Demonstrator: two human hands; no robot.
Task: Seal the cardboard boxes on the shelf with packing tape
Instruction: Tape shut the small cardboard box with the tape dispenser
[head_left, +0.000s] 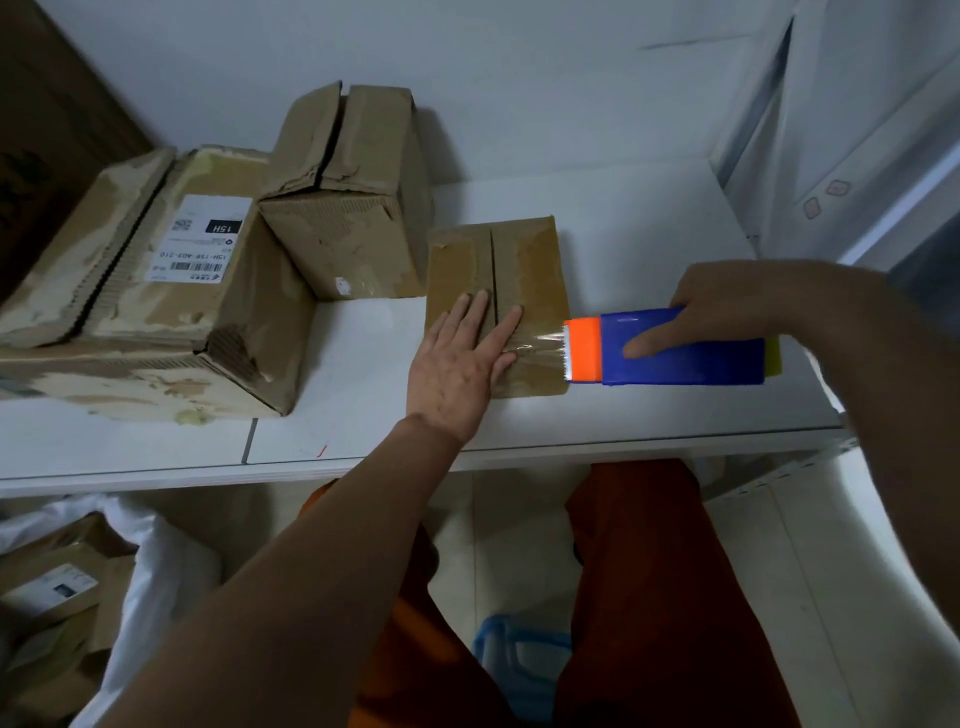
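Two hands tape a small box on a white shelf.

From the head camera, the left hand (457, 358) lies flat with straight fingers on top of the small cardboard box (524, 260), which sits near the front of the shelf (649, 228). The right hand (727, 312) holds the blue and orange tape dispenser (675, 348) just beside the box's right edge, one finger pressed on its blue top. A shiny strip of clear tape (540, 343) runs from the dispenser onto the box. Two bigger cardboard boxes stand to the left: a worn box (343, 208) with a split top and a labelled box (156, 291).
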